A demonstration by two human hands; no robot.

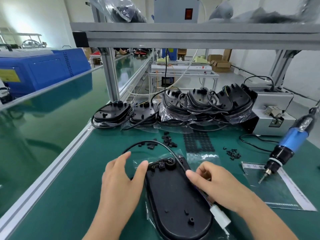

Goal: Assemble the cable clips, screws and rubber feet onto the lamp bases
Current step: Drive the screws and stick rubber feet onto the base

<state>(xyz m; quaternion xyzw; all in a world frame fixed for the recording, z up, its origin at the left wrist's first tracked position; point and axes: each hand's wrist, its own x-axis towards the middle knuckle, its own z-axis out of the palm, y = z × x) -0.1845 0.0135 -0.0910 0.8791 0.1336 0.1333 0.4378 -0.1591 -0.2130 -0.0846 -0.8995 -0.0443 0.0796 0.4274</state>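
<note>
Both hands (pixel 121 177) flank lamp base (pixel 174 196).

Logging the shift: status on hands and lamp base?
Left hand open, steadying lamp base. Right hand pinching cable at its edge. Nothing blocking.

The counter (pixel 72 196) is covered in dark green and edged in silver-grey. The lamp base (pixel 173 193), its cable (pixel 155 142), the cable clips (pixel 167 140), screws (pixel 233 154) and the studded sheet of rubber feet (pixel 199 142) are black. The screwdriver (pixel 292 137) is banded blue and black.
</note>
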